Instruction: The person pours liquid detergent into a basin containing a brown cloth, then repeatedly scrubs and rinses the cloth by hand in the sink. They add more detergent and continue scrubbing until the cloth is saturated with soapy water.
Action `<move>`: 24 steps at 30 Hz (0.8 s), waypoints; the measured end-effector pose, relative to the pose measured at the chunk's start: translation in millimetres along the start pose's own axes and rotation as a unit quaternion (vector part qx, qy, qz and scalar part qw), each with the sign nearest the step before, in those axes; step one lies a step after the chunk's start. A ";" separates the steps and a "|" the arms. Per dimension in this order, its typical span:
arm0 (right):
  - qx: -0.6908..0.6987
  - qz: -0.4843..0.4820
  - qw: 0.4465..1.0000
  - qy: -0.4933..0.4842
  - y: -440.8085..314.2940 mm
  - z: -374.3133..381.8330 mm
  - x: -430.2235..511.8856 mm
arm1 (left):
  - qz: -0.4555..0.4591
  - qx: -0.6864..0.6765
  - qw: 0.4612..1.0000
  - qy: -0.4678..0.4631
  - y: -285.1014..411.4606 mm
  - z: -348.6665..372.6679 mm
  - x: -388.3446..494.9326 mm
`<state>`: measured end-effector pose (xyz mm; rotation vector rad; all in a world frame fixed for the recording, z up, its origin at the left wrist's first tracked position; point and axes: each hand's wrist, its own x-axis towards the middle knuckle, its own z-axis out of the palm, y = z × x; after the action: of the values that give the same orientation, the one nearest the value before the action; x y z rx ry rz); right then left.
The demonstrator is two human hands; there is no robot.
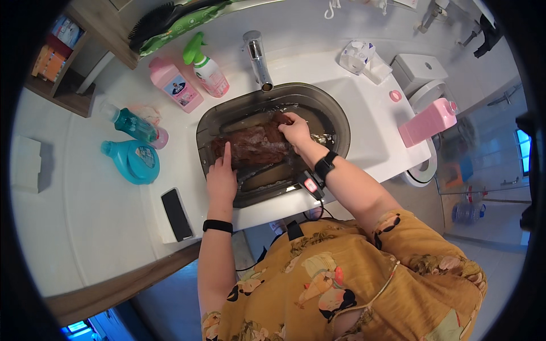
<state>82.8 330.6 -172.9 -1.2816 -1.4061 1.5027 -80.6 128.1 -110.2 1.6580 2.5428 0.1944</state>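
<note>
A wet reddish-brown cloth (256, 145) lies bunched in water in a dark translucent plastic basin (341, 123), which rests in the white washbasin. My right hand (296, 130) pinches a fold at the cloth's upper right end between thumb and fingers. At the cloth's left end, my left hand (222, 174) touches it with an extended index finger; the other fingers are curled, and nothing is seen gripped in them. The chrome faucet (259, 62) stands behind the basin, and no stream shows from its spout.
Left of the basin are a pink bottle (177, 85), a spray bottle (211, 76), a teal pump bottle (134, 125), a blue detergent bottle (132, 162) and a phone (177, 214). Rightward stand an uncapped pink bottle (426, 123), its cap (395, 96) and a tissue pack (357, 56).
</note>
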 end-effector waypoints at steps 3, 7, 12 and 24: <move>-0.111 -0.213 0.971 -0.012 -38.7 17.1 -37.8 | 0.029 0.026 0.999 -0.028 -3.4 -3.8 3.4; -0.201 -0.398 0.888 -0.112 -65.1 58.7 -93.2 | 0.058 -0.002 0.998 -0.012 -19.0 3.0 8.0; -0.450 -0.385 0.800 -0.091 -38.0 74.9 -108.1 | 0.106 -0.039 0.993 0.016 -35.1 13.5 3.1; -0.215 -0.033 0.976 -0.016 11.6 2.1 0.0 | 0.118 -0.003 0.993 -0.008 -38.6 11.2 -1.5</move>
<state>82.3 328.1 -184.4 -1.4487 -1.8460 1.2164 -113.1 111.9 -127.4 1.9482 2.3263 0.2067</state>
